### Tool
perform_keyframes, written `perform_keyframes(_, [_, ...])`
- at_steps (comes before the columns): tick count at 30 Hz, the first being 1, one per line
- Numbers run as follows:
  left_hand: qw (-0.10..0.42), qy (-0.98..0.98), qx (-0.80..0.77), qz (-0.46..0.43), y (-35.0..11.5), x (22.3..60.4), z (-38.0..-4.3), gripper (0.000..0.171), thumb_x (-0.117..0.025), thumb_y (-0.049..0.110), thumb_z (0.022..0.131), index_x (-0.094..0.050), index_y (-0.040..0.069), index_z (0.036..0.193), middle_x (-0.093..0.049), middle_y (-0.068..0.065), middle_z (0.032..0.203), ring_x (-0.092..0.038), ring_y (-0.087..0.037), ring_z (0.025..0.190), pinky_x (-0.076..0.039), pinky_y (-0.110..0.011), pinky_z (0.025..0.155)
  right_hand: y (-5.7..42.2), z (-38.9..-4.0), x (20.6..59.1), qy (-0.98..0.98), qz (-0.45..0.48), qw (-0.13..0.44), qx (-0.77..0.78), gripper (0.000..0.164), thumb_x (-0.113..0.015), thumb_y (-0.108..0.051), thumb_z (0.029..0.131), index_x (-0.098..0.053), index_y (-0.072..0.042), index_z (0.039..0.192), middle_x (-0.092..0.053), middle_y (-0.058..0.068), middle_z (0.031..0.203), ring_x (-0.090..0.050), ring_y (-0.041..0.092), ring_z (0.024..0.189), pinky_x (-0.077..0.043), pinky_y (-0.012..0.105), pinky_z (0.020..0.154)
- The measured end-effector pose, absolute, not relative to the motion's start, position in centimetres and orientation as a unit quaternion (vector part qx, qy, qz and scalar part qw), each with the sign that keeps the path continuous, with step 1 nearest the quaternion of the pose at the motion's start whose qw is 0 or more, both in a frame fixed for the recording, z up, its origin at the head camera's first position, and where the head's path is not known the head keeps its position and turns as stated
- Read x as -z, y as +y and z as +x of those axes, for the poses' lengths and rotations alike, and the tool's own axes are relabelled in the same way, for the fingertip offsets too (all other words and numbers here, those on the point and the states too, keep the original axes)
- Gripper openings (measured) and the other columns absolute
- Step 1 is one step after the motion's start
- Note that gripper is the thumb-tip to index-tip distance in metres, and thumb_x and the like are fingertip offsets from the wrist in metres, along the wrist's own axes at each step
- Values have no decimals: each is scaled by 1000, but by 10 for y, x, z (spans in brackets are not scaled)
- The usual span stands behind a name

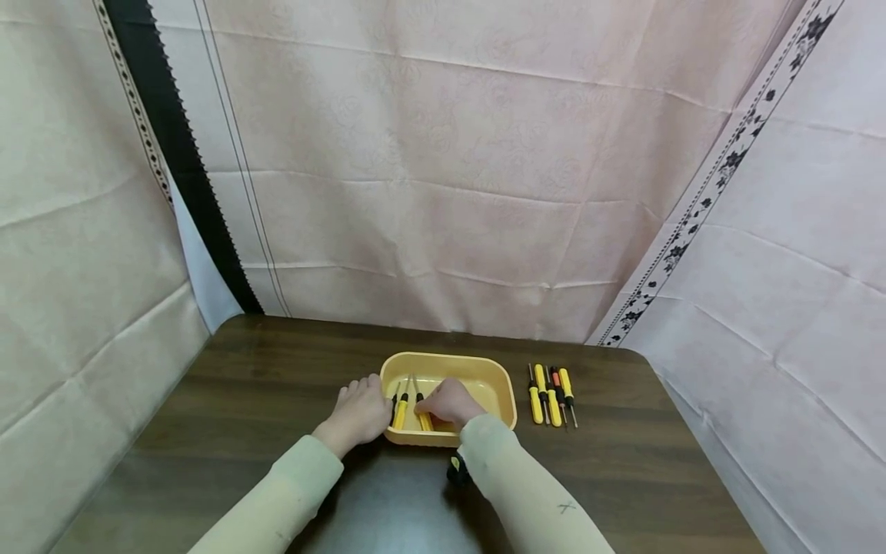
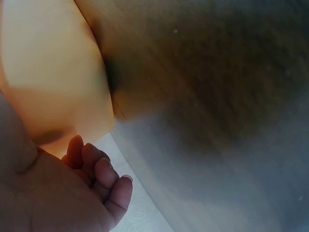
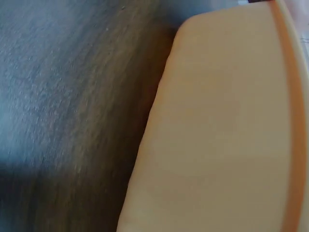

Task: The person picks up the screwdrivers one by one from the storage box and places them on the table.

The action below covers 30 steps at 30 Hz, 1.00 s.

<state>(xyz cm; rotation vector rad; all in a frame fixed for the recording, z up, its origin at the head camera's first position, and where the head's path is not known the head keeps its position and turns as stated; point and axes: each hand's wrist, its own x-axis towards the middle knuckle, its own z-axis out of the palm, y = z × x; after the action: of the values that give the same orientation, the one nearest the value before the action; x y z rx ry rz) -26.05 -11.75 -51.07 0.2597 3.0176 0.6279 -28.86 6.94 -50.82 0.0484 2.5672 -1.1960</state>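
A yellow plastic tray (image 1: 498, 375) stands on the table with yellow-and-black screwdrivers (image 1: 401, 414) along its left side, tips toward the far wall. My left hand (image 1: 360, 409) holds the tray's left rim; the left wrist view shows its fingers (image 2: 118, 195) bent beside the outer wall (image 2: 53, 63). Reaching over the near rim, my right hand (image 1: 453, 402) pinches a screwdriver (image 1: 424, 420) inside the tray, and a bit of red shows beneath that hand. In the right wrist view only the tray's outer wall (image 3: 217, 121) and table appear; the hand is out of sight.
Several screwdrivers (image 1: 554, 405) lie side by side on the table right of the tray, most yellow and black, one red and black. A black wrist-worn device (image 1: 457, 468) hangs under the right wrist. Pale cloth (image 1: 429, 154) hangs behind the dark wooden table (image 1: 277, 362).
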Motion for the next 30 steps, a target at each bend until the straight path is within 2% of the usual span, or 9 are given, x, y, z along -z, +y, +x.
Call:
perform_keyframes(3, [19,975,-204,81,-118,511,-260,28,-47,27,97,-48,0,105,-48,-11,88,-46,-29,86,-35,-46,80,74,-287,505,875,8,168,455,32,-79,-17,79,-59,-10,56,-49,-2,53,-47,12,49,-43,27,52])
perform_keyframes(7, [8,975,-206,80,-119,514,-261,29,-48,27,96,-48,-1,103,-48,-11,87,-46,-30,85,-34,-46,80,81,-286,502,859,-17,177,480,17,-75,-16,84,-73,-2,76,-65,4,70,-56,14,60,-50,29,58])
perform_keyframes(9, [5,975,-205,80,-119,516,-262,29,-49,27,95,-48,-1,103,-48,-11,87,-46,-30,85,-34,-46,79,84,-285,498,859,-27,177,479,18,-74,-17,86,-73,0,79,-67,6,74,-59,17,64,-52,32,61])
perform_keyframes(16, [8,973,-214,86,-119,510,-258,24,-48,24,95,-48,0,100,-47,-10,85,-45,-29,82,-34,-45,77,98,-285,483,847,-50,193,493,23,-71,-16,88,-62,0,75,-62,7,77,-59,20,68,-53,35,65])
perform_keyframes(20, [6,973,-213,85,-120,510,-257,24,-49,24,94,-48,1,100,-46,-10,83,-44,-29,81,-33,-45,77,110,-288,476,816,-58,198,541,20,-70,-15,89,-66,5,90,-65,11,88,-61,20,75,-55,40,72])
perform_keyframes(24, [14,973,-213,83,-120,508,-256,26,-49,25,95,-48,0,102,-47,-10,84,-44,-28,82,-33,-45,77,123,-290,472,791,-50,190,579,30,-68,-15,90,-65,10,106,-65,15,97,-62,19,78,-54,41,76])
perform_keyframes(30, [28,973,-210,87,-123,502,-255,31,-48,26,96,-50,-2,108,-49,-12,90,-44,-29,86,-34,-45,80,133,-291,472,771,-59,191,605,31,-63,-13,93,-61,13,109,-64,15,96,-62,19,76,-55,39,74])
